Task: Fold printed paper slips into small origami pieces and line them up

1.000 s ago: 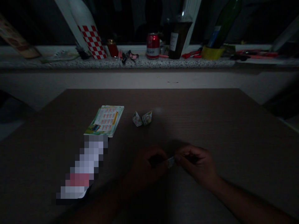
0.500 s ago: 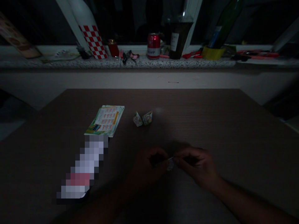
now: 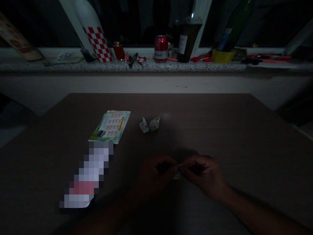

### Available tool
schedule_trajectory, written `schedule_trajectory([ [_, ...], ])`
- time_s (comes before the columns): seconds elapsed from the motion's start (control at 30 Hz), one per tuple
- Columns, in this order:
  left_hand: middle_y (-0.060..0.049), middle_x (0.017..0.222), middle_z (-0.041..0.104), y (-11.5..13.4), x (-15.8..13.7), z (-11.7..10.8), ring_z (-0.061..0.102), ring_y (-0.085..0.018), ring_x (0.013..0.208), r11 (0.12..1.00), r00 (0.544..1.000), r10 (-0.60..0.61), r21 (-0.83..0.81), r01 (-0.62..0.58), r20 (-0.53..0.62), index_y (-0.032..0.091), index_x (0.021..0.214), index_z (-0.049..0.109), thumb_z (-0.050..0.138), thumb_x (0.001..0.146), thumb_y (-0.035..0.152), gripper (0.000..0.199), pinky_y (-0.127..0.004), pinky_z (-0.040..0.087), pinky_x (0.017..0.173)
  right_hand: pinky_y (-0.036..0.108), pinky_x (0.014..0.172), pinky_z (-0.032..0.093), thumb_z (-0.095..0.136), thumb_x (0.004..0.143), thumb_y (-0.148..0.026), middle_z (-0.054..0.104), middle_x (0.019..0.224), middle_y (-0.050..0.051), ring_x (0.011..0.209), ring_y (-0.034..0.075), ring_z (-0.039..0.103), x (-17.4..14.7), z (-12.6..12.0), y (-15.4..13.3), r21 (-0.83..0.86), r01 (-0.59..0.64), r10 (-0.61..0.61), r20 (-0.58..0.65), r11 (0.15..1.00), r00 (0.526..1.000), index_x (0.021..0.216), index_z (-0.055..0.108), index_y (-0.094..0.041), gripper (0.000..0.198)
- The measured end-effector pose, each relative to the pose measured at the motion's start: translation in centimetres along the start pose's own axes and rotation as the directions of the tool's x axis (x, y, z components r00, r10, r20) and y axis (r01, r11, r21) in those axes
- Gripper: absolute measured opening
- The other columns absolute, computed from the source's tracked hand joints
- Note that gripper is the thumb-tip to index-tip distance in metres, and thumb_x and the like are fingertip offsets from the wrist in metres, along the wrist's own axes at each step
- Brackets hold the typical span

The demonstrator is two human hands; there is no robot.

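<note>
Between my two hands is a small piece of folded paper (image 3: 177, 176), pale and mostly covered by the fingers. My left hand (image 3: 158, 173) pinches it from the left, thumb against forefinger. From the right, my right hand (image 3: 205, 171) pinches the same paper, its fingertips almost touching those of the left. Beyond the hands, two small folded paper shapes with printed patterns, a left one (image 3: 144, 125) and a right one (image 3: 154, 123), stand side by side on the table (image 3: 207, 120). Dim light and shadow hide the paper's exact folds.
A stack of printed cards with a calendar (image 3: 111, 125) lies at the left, above a blurred-out phone-like object (image 3: 85, 179). Along the windowsill (image 3: 146, 67) stand a red can (image 3: 160, 49), a dark cup (image 3: 186, 42), a checkered bottle (image 3: 97, 42) and a green bottle (image 3: 237, 26).
The paper between my fingers has tilted, and its visible lower part looks smaller and flatter. My fingertips have shifted slightly closer together. Everything else has stayed in place.
</note>
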State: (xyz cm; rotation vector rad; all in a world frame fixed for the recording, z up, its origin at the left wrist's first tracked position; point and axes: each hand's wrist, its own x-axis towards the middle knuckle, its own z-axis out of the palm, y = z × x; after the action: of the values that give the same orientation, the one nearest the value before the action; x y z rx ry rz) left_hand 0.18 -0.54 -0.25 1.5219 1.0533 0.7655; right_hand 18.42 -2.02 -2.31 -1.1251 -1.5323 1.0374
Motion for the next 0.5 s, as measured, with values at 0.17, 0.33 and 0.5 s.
schedule_trajectory([
  [0.17,-0.002,0.076,0.069,-0.1,0.27,-0.12,0.063,-0.015,0.073,0.999,1.0,-0.024,0.021,0.024,-0.016,0.015,0.081,0.071,0.063,0.082,0.026,0.013,-0.023,0.046,0.066,0.021,0.051,0.05,0.07,0.075,-0.021,0.068,0.061,0.001,0.054,0.012,0.062,0.17,-0.02,0.07,0.004,-0.007,0.008,-0.043,1.0,0.999,0.07,0.068,-0.018,0.006],
  [0.33,-0.002,0.074,0.069,-0.12,0.31,-0.08,0.062,-0.015,0.071,1.0,0.996,0.005,-0.008,-0.005,-0.087,0.016,0.078,0.071,0.065,0.08,0.026,0.012,-0.023,0.045,0.066,0.024,0.056,0.053,0.072,0.077,-0.024,0.071,0.068,0.003,0.06,0.014,0.065,0.12,0.18,0.26,0.059,-0.037,0.035,0.029,0.998,0.999,0.077,0.07,-0.019,0.006],
  [0.5,-0.002,0.077,0.069,0.0,0.25,-0.11,0.063,-0.016,0.073,1.0,0.996,-0.003,0.016,0.004,-0.085,0.017,0.08,0.072,0.066,0.08,0.026,0.011,-0.023,0.045,0.065,0.023,0.054,0.052,0.069,0.079,-0.028,0.069,0.064,0.002,0.059,0.014,0.063,0.21,0.19,-0.03,0.021,-0.053,0.053,0.028,0.998,0.998,0.072,0.069,-0.018,0.012],
])
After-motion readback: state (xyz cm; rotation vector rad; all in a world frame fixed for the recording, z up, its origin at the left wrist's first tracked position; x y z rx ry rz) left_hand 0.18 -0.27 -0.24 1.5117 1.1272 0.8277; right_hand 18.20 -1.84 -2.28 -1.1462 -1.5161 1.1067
